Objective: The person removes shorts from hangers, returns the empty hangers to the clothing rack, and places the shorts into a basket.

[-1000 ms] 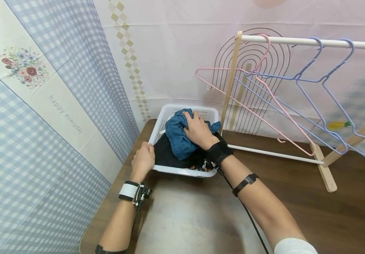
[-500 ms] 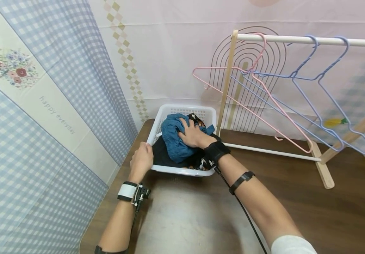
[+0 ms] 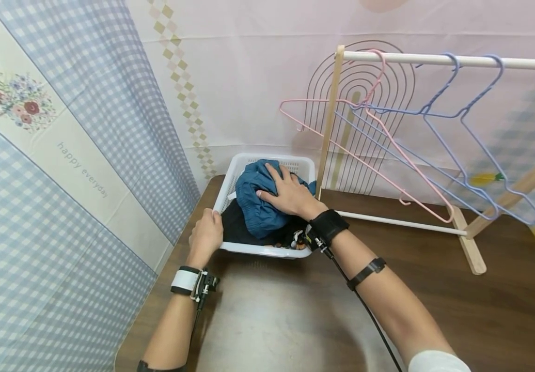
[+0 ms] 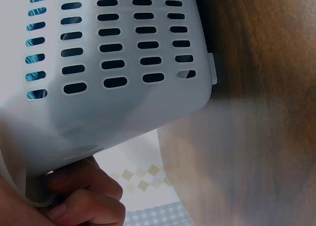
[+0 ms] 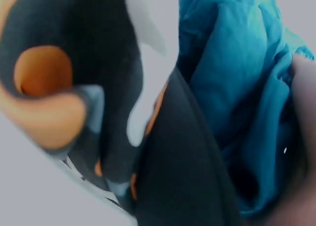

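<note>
A white plastic laundry basket [image 3: 227, 186] with slotted sides stands on the table, filled with clothes. My left hand [image 3: 206, 232] grips its left rim near the front corner; in the left wrist view, curled fingers [image 4: 91, 186] wrap the rim. On top lies a crumpled blue garment [image 3: 255, 199] with a gathered edge. My right hand [image 3: 290, 194] rests on this garment, fingers spread and mostly straight. Beneath it are a black cloth [image 3: 236, 225] and a black cloth with orange and white pattern [image 5: 98, 48], which fills much of the right wrist view.
To the right stands a clothes rack with a wooden post [image 3: 330, 124] and a white rail [image 3: 411, 59]. From it hang a pink hanger [image 3: 399, 150] and blue hangers [image 3: 444, 134]. A checked curtain [image 3: 109, 77] borders the wooden table [image 3: 388, 258] on the left.
My right hand moved slightly forward and its fingers spread. The blue garment shifted back, covering the patterned cloth seen at the rear half a second ago. My left hand kept its grip.
</note>
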The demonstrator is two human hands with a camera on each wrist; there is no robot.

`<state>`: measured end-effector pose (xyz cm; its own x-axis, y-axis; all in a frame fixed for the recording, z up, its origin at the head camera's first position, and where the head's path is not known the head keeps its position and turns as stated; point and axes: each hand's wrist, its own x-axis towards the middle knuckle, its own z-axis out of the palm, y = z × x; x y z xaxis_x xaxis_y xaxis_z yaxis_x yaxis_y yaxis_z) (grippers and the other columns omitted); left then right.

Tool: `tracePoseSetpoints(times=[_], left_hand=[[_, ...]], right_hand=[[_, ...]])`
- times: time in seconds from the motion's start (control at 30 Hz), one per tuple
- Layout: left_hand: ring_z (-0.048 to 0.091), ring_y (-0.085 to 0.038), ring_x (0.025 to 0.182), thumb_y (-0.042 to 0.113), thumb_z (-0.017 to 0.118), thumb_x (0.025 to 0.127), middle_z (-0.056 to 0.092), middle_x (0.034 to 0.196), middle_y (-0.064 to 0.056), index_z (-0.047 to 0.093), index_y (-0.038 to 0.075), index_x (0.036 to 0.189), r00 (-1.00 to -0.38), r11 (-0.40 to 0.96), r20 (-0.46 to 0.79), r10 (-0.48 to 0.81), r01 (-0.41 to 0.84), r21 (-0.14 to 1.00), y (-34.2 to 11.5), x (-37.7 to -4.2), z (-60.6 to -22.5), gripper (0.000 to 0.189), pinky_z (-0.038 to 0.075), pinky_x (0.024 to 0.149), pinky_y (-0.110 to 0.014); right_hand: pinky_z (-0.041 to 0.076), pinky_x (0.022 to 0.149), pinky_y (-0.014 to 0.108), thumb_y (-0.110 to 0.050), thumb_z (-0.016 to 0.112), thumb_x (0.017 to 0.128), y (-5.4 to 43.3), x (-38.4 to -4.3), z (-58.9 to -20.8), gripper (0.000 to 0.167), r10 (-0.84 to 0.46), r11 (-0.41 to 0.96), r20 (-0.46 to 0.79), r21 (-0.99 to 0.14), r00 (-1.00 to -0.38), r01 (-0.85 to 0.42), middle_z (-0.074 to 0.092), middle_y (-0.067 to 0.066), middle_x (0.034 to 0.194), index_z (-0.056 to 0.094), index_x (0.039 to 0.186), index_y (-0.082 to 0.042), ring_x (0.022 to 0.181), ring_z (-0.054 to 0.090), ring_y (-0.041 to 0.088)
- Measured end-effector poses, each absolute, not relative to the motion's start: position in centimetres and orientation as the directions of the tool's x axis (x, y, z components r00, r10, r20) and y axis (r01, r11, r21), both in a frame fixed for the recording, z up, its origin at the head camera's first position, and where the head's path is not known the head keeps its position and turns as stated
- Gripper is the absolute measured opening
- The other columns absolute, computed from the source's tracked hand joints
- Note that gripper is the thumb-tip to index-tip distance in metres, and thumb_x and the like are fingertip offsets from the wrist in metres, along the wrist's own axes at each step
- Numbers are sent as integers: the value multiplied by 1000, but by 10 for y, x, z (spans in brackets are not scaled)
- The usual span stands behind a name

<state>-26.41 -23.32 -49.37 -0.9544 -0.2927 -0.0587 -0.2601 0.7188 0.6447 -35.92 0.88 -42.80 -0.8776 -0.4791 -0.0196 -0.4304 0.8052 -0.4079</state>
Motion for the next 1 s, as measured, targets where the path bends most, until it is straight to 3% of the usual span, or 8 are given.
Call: tracePoseSetpoints(times=[0.17,0.3,0.5,0.77,1.0], left_hand=[[69,-50,100,40,26,113,67,107,-25,52,5,120,-953,720,-60,-296,-264,642,-233,-262,-493,44,51,76,-64],[68,-51,103,40,26,113,68,111,-27,52,5,122,-954,721,-62,-295,-264,640,-233,-261,-493,45,51,78,-66],[68,-52,105,41,26,113,68,114,-28,52,5,125,-954,719,-63,-293,-263,644,-233,-262,-492,45,50,80,-67],[67,-54,107,39,27,114,68,116,-30,52,4,128,-954,726,-41,-296,-252,640,-229,-260,-493,45,50,81,-68],[65,-54,107,40,36,112,67,118,-24,61,2,131,-939,756,68,-336,-226,615,-231,-257,-494,49,50,81,-68]], right_hand=[[34,112,75,-67,50,104,12,-345,-420,86,-470,812,82,-349,-879,-467,17,20,173,19,170,-23,154,28,49],[31,113,76,-64,52,104,18,-335,-418,85,-461,808,124,-352,-879,-473,19,21,173,20,170,-20,154,28,48],[29,118,71,-49,61,106,30,-317,-414,78,-403,769,229,-440,-886,-464,24,25,170,26,168,-15,155,27,47],[31,121,61,-35,59,110,54,-278,-414,59,-294,688,271,-605,-917,-399,25,22,170,41,161,-11,156,27,41],[39,116,60,-30,61,109,75,-240,-423,49,-210,683,312,-631,-927,-367,36,21,164,52,152,-8,150,37,41]])
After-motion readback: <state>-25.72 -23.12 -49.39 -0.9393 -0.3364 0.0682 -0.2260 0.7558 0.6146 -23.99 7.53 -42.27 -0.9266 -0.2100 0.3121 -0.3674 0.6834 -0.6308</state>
